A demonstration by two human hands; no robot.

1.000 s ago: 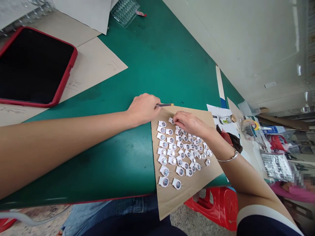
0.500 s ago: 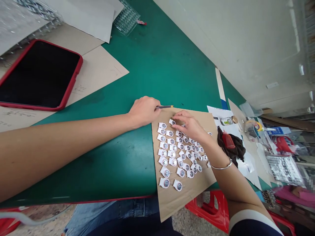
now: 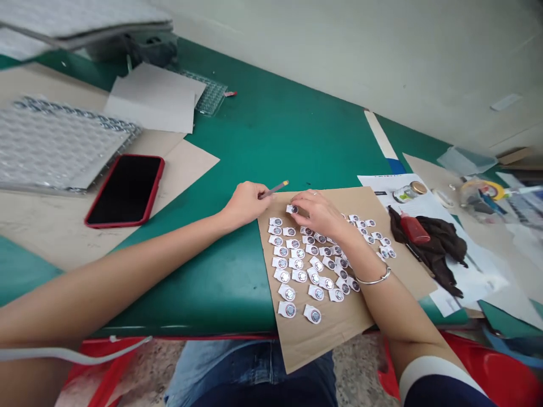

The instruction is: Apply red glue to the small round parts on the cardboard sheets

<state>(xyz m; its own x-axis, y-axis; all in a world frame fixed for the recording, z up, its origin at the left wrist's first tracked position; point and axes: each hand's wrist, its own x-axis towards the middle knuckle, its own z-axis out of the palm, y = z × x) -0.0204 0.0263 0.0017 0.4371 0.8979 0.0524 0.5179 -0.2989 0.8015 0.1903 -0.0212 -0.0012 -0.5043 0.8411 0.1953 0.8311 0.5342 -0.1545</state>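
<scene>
My left hand (image 3: pixel 245 202) is closed around a thin grey stick with a yellow tip (image 3: pixel 278 187), at the upper left edge of a brown cardboard sheet (image 3: pixel 305 350). Whether the stick is a pencil or another tool I cannot tell. My right hand (image 3: pixel 318 215) is above the upper part of the sheet, its thumb and fingers closed at a small round metallic piece with a white tab (image 3: pixel 292 209). Several similar tabbed pieces (image 3: pixel 287 309) lie below it, in rough columns at the left and more crowded in the middle. My right hand and forearm hide some of them.
A phone in a red case (image 3: pixel 125 189) lies on paper at the left, beside bubble wrap (image 3: pixel 63 147). To the right are a glass jar (image 3: pixel 409 192), a red bottle (image 3: pixel 414 229) on dark cloth (image 3: pixel 445 240), and yellow tape (image 3: pixel 487 189). A red stool (image 3: pixel 487 362) stands below.
The view has turned and shifted, showing more of the table's left side. The stick in my left hand now slants upward more. My right hand stays by the top tabbed piece.
</scene>
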